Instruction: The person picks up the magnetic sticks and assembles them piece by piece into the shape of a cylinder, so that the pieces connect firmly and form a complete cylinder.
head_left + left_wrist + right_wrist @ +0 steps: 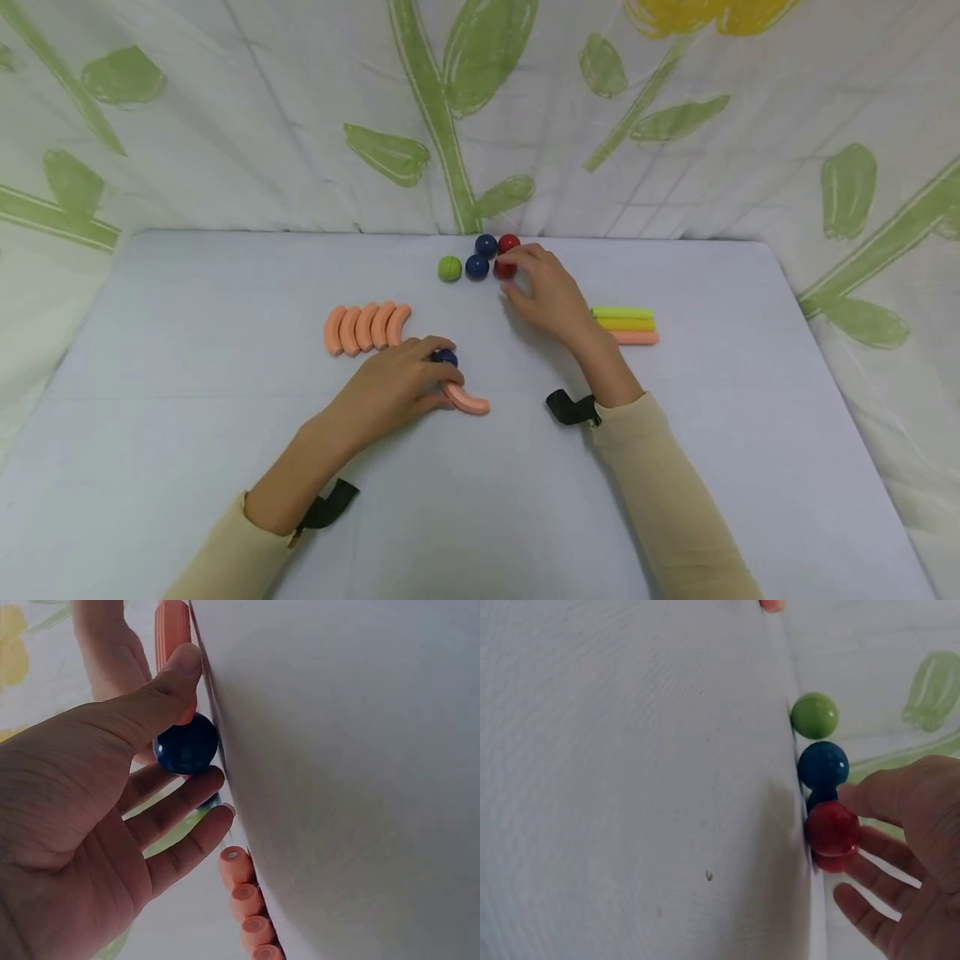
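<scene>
My left hand (386,387) holds a dark blue ball (447,357) with its fingers around it. Its thumb lies against a curved salmon rod (171,634), whose end meets the ball in the left wrist view. My right hand (551,292) is at the back of the table, thumb and fingers around the nearer red ball (832,829). Behind that one sits another red ball (509,242). Two blue balls (477,267) and a green ball (450,268) stand just left of them.
Several curved salmon rods (365,327) lie side by side on the white table (187,333), left of centre. Right of my right hand are straight rods (626,325) in lime, yellow and salmon. A cloth painted with plants hangs behind the table's back edge.
</scene>
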The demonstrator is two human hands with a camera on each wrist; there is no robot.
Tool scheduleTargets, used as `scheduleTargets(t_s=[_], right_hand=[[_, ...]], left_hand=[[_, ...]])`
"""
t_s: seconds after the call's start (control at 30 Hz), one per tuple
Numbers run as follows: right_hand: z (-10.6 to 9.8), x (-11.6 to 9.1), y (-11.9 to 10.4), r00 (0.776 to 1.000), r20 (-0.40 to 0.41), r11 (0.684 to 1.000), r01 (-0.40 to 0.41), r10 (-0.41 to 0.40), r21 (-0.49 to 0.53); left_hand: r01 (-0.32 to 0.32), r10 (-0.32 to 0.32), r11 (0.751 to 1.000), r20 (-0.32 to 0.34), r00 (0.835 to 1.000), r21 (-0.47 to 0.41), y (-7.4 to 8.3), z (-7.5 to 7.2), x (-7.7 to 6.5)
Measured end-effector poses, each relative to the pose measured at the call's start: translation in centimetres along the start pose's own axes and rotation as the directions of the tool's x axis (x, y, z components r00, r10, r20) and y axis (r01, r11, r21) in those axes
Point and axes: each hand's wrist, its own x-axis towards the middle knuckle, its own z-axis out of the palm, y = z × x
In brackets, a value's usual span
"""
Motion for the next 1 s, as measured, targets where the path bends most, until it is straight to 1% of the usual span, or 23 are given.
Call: scheduleTargets(t_s=[0.13,0.23,0.57,0.63,0.83,1.0], right_hand=[[0.1,0.17,0.0,1.0,0.005,0.999,-0.024,0.024,-0.042],[0.16,0.19,-0.03,0.999,0.017,0.998,-0.044,0.045,-0.048],[-0.03,-0.05,-0.12,0.996,0.062,0.998,-0.066,0.065,0.022],[-0.04,-0.13,-0.11,0.996,0.065,0.997,-0.066,0.063,0.04],[0.12,-0.19,-0.2,0.995,0.1,0.998,-0.014,0.008,0.058],[0.06,-0.31,-0.47,0.992,0.124,0.998,-0.034,0.027,0.055]], left_hand=[[-0.002,0.002,1.0,-0.011,1.0,0.009,-0.06,0.02,-0.21],[-0.001,0.001,1.0,-0.025,1.0,0.011,-0.11,0.12,-0.44],[-0.002,0.003,1.0,-0.054,0.999,0.021,-0.13,0.11,-0.48],[0.001,0.001,1.0,-0.065,0.998,0.024,-0.11,0.07,-0.49],[0.0,0.003,0.999,-0.075,0.997,0.045,-0.1,0.11,-0.58],[-0.026,0.031,0.998,-0.096,0.995,0.05,-0.01,0.13,-0.55]])
